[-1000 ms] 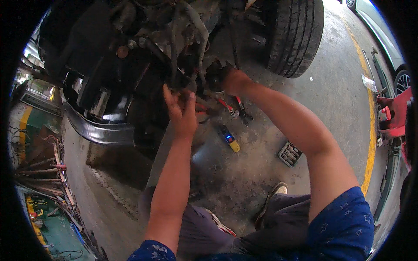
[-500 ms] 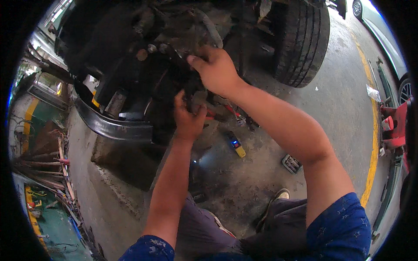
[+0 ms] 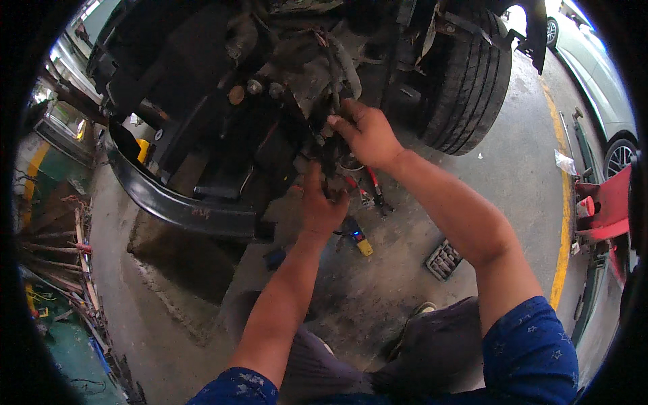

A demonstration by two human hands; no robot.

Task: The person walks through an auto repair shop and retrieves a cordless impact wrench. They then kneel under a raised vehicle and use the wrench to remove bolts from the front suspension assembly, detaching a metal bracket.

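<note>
Both my hands reach into the dark undercarriage and front end of a car (image 3: pixel 209 135). My right hand (image 3: pixel 364 135) grips a dark part beside a grey hose (image 3: pixel 345 67), with thumb and fingers bent round it. Lower and to the left, my left hand (image 3: pixel 320 202) holds the bottom of a dark component (image 3: pixel 329 160), whose shape I cannot make out. Just beyond, on the floor, lie red-handled pliers (image 3: pixel 374 185). Below them lies a yellow and black work light (image 3: pixel 359 239) with a blue glow.
A tire (image 3: pixel 466 94) stands right of the parts. A metal tool case (image 3: pixel 443 260) lies by my right forearm. A curved bumper piece (image 3: pixel 175 209) spans the left. Farther right are a red lift (image 3: pixel 604 209), a silver car (image 3: pixel 590 88) and a yellow floor line (image 3: pixel 559 270).
My left hand has moved rightward. My right hand rose leftward to the upper parts half a second ago and now sits slightly lower and farther right. The view of the car has shifted too.
</note>
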